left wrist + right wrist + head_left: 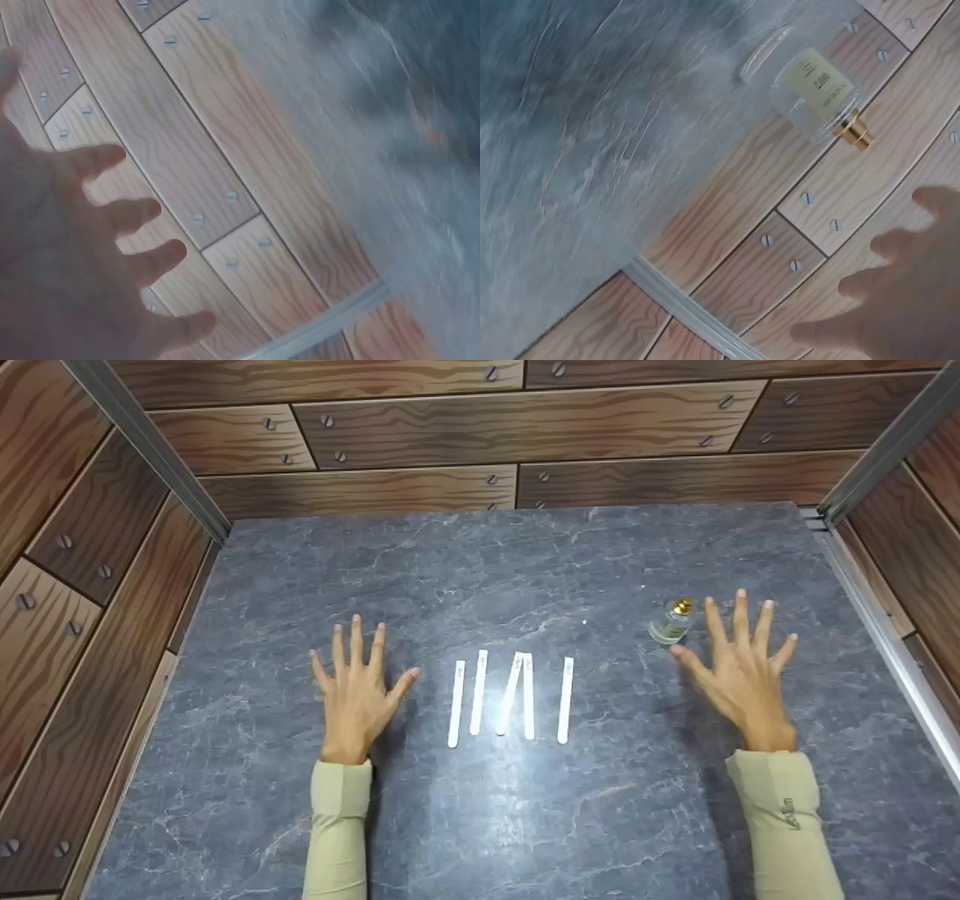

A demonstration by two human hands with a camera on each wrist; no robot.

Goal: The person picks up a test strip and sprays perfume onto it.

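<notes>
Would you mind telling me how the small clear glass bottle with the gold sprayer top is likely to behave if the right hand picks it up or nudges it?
The small clear glass bottle with the gold sprayer top looks like smooth glass, so probably slippery and breakable. It stands upright on the grey stone-look tabletop, so a high nudge might tip it.

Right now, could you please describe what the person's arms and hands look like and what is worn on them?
Both arms are covered by snug, pale khaki long sleeves ending at the wrists. The right sleeve carries a small dark marking near the cuff, too small to read; the left sleeve looks plain. The left hand and right hand are bare: no gloves, and no rings or watch show.
</notes>
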